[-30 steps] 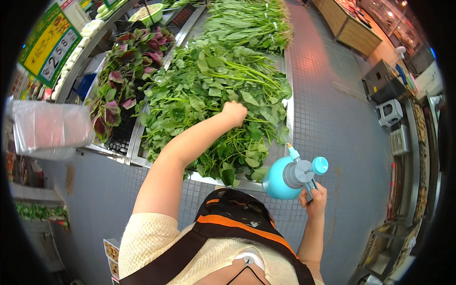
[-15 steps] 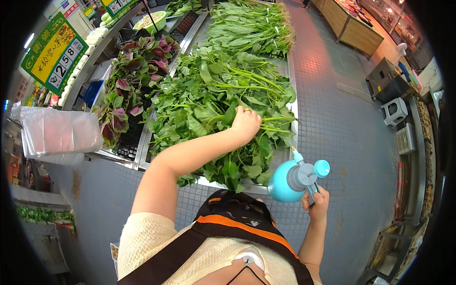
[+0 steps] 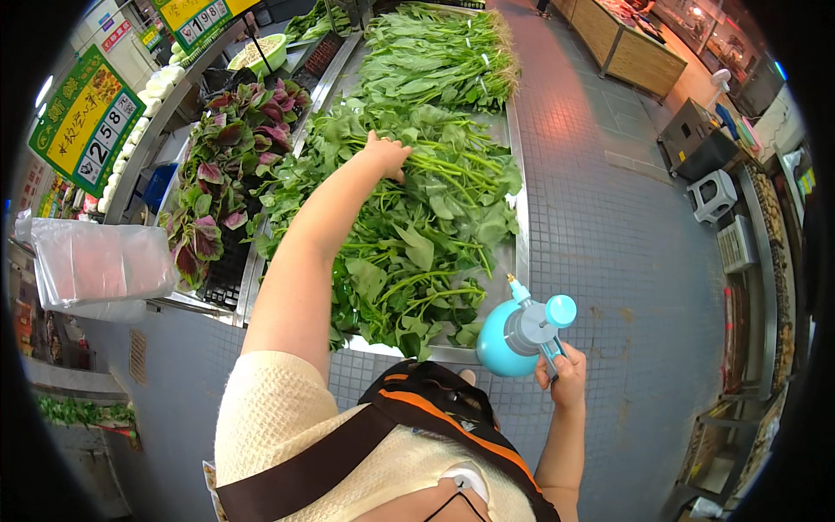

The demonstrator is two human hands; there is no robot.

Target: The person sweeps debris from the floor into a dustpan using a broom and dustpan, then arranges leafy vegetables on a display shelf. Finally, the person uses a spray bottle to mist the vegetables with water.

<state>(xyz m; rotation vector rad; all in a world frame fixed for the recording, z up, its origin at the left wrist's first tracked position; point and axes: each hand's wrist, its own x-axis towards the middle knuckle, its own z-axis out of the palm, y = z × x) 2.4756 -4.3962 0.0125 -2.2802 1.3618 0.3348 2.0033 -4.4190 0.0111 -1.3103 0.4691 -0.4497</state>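
Observation:
My right hand (image 3: 565, 376) grips the handle of a turquoise pump spray bottle (image 3: 507, 339) with a grey collar and a brass-tipped nozzle. It hangs beside the near right corner of a metal-edged display stand (image 3: 522, 235), its nozzle towards the greens. My left hand (image 3: 385, 158) reaches over a wide heap of leafy greens (image 3: 417, 248) with long pale stems. Its fingers are closed on some greens in the far part of that heap; leaves partly hide the fingertips. Nearer me, other stems and leaves lie loosely spread.
Bundled long-leaf greens (image 3: 435, 52) lie beyond the heap. Red-purple leafy vegetables (image 3: 222, 165) stand at left, near clear plastic bags (image 3: 100, 265) and price signs (image 3: 87, 122). A white stool (image 3: 713, 197) and a wooden counter (image 3: 622, 48) stand across the tiled aisle.
My left hand has moved farther away and left over the heap, and greens there have shifted, exposing other stems nearer me. The spray bottle stays in my right hand.

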